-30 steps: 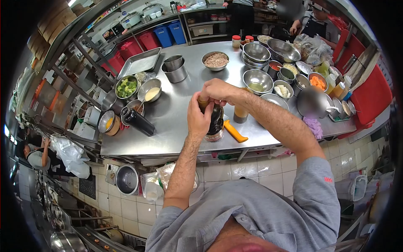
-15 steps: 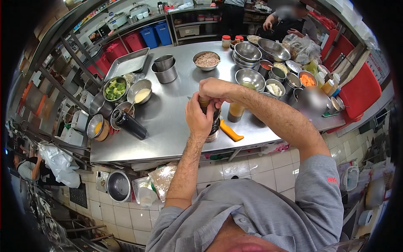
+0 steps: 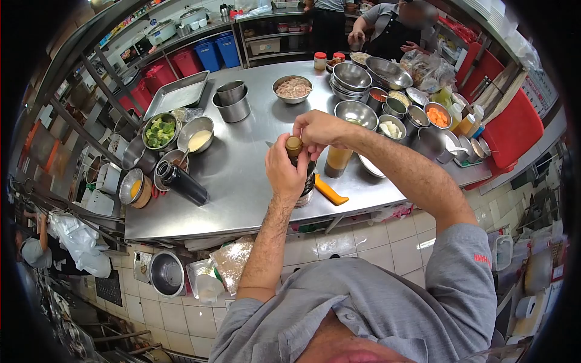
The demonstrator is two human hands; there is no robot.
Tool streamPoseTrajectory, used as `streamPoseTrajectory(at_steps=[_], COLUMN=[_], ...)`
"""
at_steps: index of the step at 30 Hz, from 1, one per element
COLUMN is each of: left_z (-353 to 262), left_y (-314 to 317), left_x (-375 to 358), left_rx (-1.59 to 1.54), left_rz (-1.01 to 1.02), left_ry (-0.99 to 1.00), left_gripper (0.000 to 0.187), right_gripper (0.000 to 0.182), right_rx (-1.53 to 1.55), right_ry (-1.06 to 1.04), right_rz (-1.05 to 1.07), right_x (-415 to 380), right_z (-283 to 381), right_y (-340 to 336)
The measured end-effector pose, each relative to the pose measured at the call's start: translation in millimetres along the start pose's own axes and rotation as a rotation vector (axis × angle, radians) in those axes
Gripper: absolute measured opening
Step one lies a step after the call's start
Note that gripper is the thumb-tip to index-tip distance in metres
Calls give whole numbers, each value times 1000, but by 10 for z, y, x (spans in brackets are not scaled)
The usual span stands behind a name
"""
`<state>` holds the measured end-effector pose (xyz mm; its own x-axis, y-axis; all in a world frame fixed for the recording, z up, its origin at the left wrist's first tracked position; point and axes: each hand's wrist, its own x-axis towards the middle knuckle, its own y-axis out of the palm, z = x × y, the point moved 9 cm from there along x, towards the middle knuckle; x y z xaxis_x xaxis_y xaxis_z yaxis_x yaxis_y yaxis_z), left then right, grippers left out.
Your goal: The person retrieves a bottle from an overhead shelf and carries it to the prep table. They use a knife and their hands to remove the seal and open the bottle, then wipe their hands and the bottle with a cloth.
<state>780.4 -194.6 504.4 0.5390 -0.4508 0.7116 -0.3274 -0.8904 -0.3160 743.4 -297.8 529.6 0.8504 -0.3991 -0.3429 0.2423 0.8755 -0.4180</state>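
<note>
A dark bottle [image 3: 308, 179] with a gold top stands upright near the table's front edge. My left hand [image 3: 285, 170] is wrapped around its neck, just below the gold cap [image 3: 294, 144]. Close against the right side of the cap, my right hand [image 3: 324, 131] has its fingers curled and pressed together; whatever they pinch is hidden. A yellow-handled knife [image 3: 331, 190] lies beside the bottle, its blade mostly covered by my left hand and the bottle. Just right of my hands is a clear container of brownish liquid [image 3: 337, 162].
A bowl of raw meat [image 3: 293, 89] sits farther back. Leftward are nested steel pots [image 3: 232, 104], broccoli [image 3: 160, 132] in a bowl and a leaning black bottle [image 3: 183, 183]. Steel bowls [image 3: 352, 77] and ingredient tins crowd the right side. Another person [image 3: 390, 30] stands across the table.
My right hand has come off the top of the bottle to its right side, leaving the gold cap exposed. My left hand keeps its hold. The camera view has shifted slightly.
</note>
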Motion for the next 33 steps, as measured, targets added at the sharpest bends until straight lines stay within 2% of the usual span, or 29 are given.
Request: streamPoseTrajectory(at_steps=[5, 10, 14, 19, 23, 25, 26, 28, 29, 30, 31, 32, 33], left_z=[0, 12, 30, 36, 18, 16, 29, 136, 201, 237, 271, 325, 322], left_y=[-1, 3, 16, 11, -5, 2, 7, -1, 25, 41, 44, 27, 32], left_x=[-3, -16, -26, -30, -34, -28, -27, -49, -66, -46, -19, 7, 69], left_rx=[19, 33, 24, 35, 40, 52, 51, -102, -102, -260, -418, -418, -355], left_rz=[-33, -31, -13, -26, -62, -37, -40, -89, -90, -90, -86, -79, -1], left_ry=[16, 10, -20, -22, 9, 2, 2, -32, -32, -9, 15, 19, 21], left_gripper=[46, 45, 45, 45, 49, 47, 47, 45, 45, 41, 38, 38, 35], right_gripper=[15, 14, 13, 11, 17, 21, 21, 25, 30, 30, 33, 35, 47], right_rx=[209, 5, -46, -232, -116, 99, 96, -233, -436, -436, -299, -160, -60], right_ry=[31, 38, 85, 10, 32, -33, -34, -450, -595, -597, -576, -553, -527], right_rz=[7, -42, 9, -39, -6, 69, 68, 20, -81, -83, -84, -87, -63], right_x=[-31, 64, 190, 194, 80, -35, -67, -163, -181, -164, -148, -123, -48], right_z=[-77, -38, -55, -18, -33, 7, -40, 151, 154, 111, 59, -14, -136], right_y=[5, 25, 51, 47, 6, 11, 6, 17, 0, 13, -11, -32, -12])
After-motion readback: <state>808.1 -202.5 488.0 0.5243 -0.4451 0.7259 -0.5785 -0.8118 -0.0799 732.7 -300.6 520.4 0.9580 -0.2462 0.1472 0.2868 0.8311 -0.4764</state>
